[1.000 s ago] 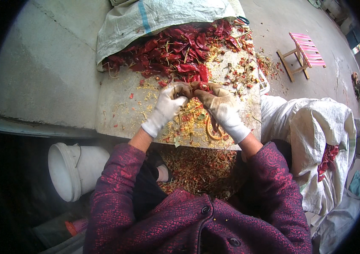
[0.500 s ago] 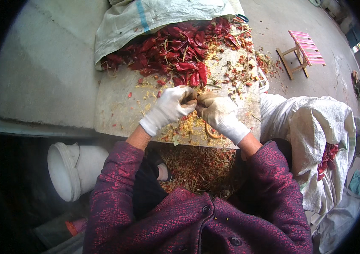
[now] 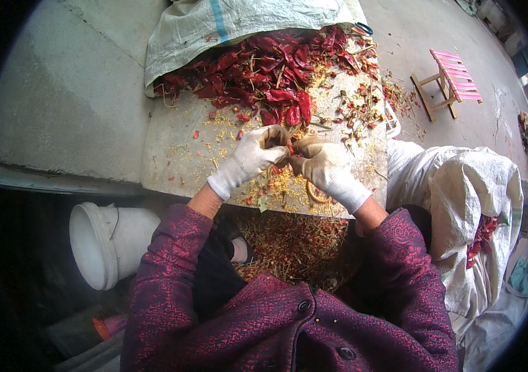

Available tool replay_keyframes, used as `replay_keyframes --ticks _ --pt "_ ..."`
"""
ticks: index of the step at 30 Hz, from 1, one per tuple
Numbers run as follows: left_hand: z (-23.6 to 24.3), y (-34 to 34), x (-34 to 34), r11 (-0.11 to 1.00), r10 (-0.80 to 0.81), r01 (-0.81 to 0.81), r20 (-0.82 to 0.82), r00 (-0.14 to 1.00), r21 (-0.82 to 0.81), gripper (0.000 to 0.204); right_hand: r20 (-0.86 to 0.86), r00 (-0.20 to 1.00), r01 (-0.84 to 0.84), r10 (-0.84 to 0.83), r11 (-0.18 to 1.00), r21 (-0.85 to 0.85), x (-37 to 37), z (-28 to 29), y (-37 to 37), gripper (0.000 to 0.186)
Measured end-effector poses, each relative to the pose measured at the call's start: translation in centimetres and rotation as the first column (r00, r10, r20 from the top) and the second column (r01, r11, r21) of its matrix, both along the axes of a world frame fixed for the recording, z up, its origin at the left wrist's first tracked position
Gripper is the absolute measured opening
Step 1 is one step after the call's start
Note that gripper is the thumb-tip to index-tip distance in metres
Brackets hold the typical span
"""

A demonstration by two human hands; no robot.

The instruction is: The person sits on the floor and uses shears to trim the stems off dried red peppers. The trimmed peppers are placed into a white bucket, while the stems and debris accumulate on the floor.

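Both my hands wear white gloves stained brown at the fingertips, and they meet over the near part of a pale board (image 3: 171, 146). My left hand (image 3: 255, 152) is closed in a pinch, and so is my right hand (image 3: 323, 162). Between their fingertips a small bit of red dried chili pepper (image 3: 290, 149) shows; the rest of it is hidden by the gloves. Just beyond lies a heap of dried red chili peppers (image 3: 270, 65), spilling from a white woven sack (image 3: 183, 43). Yellow seeds (image 3: 282, 186) are scattered under and around my hands.
An orange ring-shaped handle (image 3: 317, 193) lies by my right wrist. Cut stems (image 3: 357, 115) lie on the board's right side. A white bucket (image 3: 112, 245) lies tipped at left. Another woven sack (image 3: 475, 180) stands at right, near a pink-striped folding stool (image 3: 453, 74). Chili scraps (image 3: 292, 245) fill the space below the board.
My hands stay together in nearly the same place, with the fingers slightly shifted. A bit of red now shows between them. The whole view has shifted slightly.
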State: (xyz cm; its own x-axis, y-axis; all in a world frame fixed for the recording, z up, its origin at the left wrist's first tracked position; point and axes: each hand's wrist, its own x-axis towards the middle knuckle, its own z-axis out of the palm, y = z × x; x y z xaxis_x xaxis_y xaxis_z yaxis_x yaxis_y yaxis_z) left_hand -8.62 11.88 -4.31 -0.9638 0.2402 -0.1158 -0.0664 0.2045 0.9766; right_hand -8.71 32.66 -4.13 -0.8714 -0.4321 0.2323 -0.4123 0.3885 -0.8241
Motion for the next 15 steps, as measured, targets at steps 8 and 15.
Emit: replay_keyframes --ticks 8,15 --pt "-4.2 -3.5 -5.9 0.505 -0.042 -0.268 -0.333 0.942 -0.821 0.025 0.638 0.742 0.299 0.206 0.750 -0.590 -2.4 1.6 0.5 0.019" --pt "-6.7 -1.4 -5.5 0.241 -0.233 -0.077 -0.134 0.963 -0.968 0.047 0.671 0.729 0.272 0.134 0.843 -0.464 -2.3 3.3 1.5 0.064"
